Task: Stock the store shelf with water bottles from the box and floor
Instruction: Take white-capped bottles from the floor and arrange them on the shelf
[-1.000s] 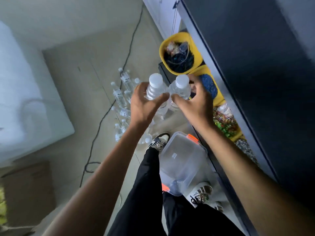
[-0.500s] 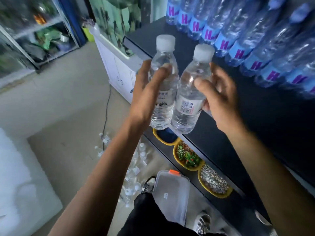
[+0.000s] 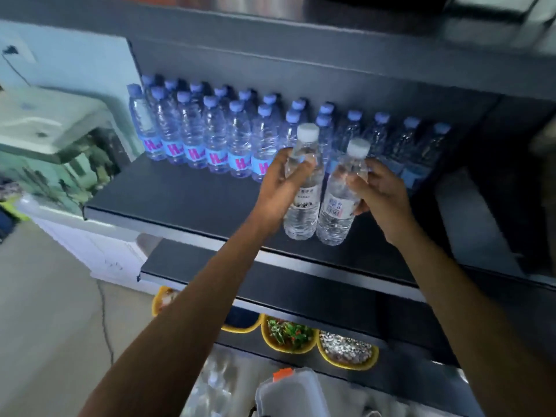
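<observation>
My left hand (image 3: 278, 188) grips a clear white-capped water bottle (image 3: 302, 206) around its upper body. My right hand (image 3: 380, 191) grips a second white-capped bottle (image 3: 335, 215) right beside it. The two bottles touch and stand upright over the front part of the dark shelf (image 3: 180, 200). I cannot tell whether their bases rest on it. Behind them, rows of blue-capped bottles with blue and pink labels (image 3: 210, 136) fill the back of the shelf. Blurred loose bottles on the floor (image 3: 216, 383) show at the bottom.
A lower dark shelf (image 3: 301, 284) juts out below, with yellow bins (image 3: 288, 335) of goods under it. A clear plastic box with an orange latch (image 3: 291, 392) sits by my feet. A white cabinet (image 3: 99, 251) and a floor cable (image 3: 105, 320) lie to the left.
Both hands have carried the two bottles up from the floor area and forward over the shelf. My view has swung from the floor to the shelf's rows of bottles.
</observation>
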A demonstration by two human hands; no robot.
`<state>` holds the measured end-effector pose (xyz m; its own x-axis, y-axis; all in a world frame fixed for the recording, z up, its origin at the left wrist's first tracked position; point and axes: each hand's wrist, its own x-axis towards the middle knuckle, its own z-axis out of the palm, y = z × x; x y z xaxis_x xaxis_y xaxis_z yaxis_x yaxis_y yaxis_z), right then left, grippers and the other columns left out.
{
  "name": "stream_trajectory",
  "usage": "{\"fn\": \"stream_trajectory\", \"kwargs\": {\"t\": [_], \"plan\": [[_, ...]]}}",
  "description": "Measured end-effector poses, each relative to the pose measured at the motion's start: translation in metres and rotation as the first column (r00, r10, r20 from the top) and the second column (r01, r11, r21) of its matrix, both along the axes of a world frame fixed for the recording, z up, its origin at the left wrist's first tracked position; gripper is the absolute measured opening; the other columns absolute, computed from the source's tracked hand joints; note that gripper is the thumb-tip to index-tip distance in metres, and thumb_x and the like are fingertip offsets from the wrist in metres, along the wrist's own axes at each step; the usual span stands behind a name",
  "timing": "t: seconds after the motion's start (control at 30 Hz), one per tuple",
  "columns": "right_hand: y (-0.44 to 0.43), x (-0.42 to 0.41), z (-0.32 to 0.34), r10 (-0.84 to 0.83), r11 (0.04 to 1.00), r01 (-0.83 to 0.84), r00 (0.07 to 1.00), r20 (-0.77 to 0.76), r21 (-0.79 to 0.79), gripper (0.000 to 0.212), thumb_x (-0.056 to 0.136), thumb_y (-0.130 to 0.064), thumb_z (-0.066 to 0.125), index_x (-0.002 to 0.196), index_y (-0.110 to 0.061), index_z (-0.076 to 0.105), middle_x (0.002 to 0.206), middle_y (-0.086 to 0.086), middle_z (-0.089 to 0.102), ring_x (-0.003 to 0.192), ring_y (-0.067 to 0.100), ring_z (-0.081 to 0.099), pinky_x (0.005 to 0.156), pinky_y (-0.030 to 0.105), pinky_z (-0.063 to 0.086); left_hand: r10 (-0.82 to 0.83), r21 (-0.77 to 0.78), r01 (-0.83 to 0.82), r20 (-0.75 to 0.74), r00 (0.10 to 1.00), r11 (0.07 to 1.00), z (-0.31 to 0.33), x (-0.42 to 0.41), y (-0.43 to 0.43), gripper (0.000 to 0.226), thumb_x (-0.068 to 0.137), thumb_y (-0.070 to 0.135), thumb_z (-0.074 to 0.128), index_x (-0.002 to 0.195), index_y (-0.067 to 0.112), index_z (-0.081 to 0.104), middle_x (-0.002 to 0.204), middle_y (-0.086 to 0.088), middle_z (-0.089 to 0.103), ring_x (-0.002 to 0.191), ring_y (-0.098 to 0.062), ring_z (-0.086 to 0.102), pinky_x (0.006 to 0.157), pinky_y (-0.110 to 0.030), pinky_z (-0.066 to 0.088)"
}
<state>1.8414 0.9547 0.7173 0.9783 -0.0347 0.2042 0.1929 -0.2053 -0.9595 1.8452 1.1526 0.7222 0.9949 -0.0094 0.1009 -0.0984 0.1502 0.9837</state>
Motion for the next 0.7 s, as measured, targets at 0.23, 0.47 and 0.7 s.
{"fn": "stream_trajectory", "kwargs": {"t": [0.23, 0.47, 0.7], "plan": [[-0.04, 0.013, -0.014, -0.087, 0.996, 0.085, 0.994, -0.072, -0.032, 0.034, 0.091, -0.022, 0.077, 0.12, -0.03, 0.061, 0.109, 0.0, 0.076, 0.096, 0.014, 0.074, 0.061, 0.038, 0.061, -0.127, 0.203, 0.109, 0.075, 0.989, 0.973, -0.032, 0.042, -0.049, 0.054, 0.079, 0.046, 0.074, 0.12, 0.014, 0.058, 0.12, -0.013, 0.069, 0.106, -0.018, 0.067, 0.09, -0.033, 0.056], [-0.062, 0.028, -0.001, -0.037, 0.987, 0.01, 0.985, -0.169, -0.16, 0.044, 0.096, -0.017, 0.072, 0.137, -0.022, 0.058, 0.127, -0.005, 0.068, 0.104, 0.012, 0.072, 0.07, 0.038, 0.065, -0.126, 0.18, 0.108, 0.091, 0.988, 0.978, -0.057, 0.063, -0.067, 0.051, 0.089, 0.027, 0.071, 0.133, 0.008, 0.054, 0.111, 0.015, 0.068, 0.1, 0.006, 0.067, 0.085, -0.021, 0.054], [-0.055, 0.048, 0.038, -0.227, 0.773, 0.13, 0.97, -0.08, -0.621, 0.049, 0.077, -0.067, 0.076, 0.1, -0.027, 0.059, 0.092, -0.009, 0.063, 0.08, 0.007, 0.061, 0.061, 0.026, 0.044, -0.255, 0.195, 0.238, 0.067, 0.965, 0.951, -0.098, 0.06, -0.058, 0.069, 0.075, 0.005, 0.079, 0.134, 0.013, 0.043, 0.118, 0.008, 0.069, 0.105, 0.0, 0.068, 0.086, -0.018, 0.052]]}}
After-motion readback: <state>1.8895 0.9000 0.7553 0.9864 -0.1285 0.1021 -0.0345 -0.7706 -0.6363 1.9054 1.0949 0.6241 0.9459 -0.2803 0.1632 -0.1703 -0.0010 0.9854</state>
